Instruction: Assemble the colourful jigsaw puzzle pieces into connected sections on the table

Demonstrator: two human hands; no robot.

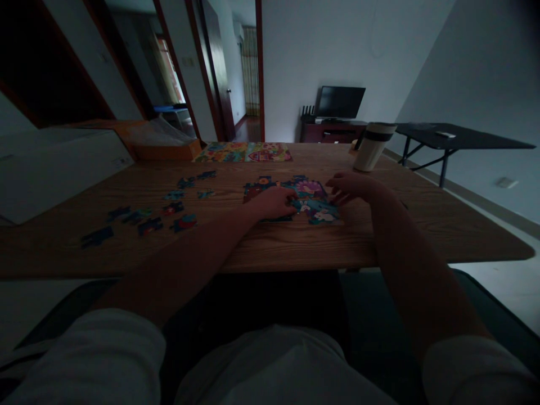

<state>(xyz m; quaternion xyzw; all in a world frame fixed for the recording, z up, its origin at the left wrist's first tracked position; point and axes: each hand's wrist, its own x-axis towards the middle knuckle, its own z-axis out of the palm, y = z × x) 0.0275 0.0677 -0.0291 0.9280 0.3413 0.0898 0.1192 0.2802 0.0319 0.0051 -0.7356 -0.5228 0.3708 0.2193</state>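
A partly joined jigsaw puzzle with bright colours lies on the wooden table. My left hand rests on its left part, fingers curled down onto the pieces. My right hand sits at the puzzle's right edge, fingers bent and touching the pieces. Whether either hand pinches a piece is hidden in the dim light. Several loose puzzle pieces are scattered to the left.
A colourful picture sheet lies at the table's far edge beside an orange box lid. A pale cup stands at the far right. A white box sits left. Beyond are a black table and a TV.
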